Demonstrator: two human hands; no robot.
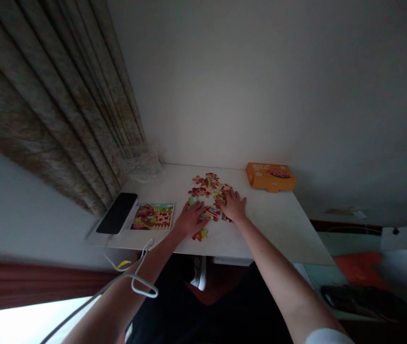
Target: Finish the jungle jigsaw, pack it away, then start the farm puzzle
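Colourful jigsaw pieces lie in a loose cluster on the white table, some overlapping. My left hand rests on the left side of the cluster, fingers spread over a few pieces. On the cluster's right side my right hand is laid with its fingers apart, touching pieces. A yellow and red piece lies just below my left hand. To the left is a printed picture card showing a barn and a cow. What lies under my palms is hidden.
A black phone with a white cable lies at the table's left edge. Behind it stands a clear plastic container. An orange box sits at the back right. Patterned curtains hang on the left.
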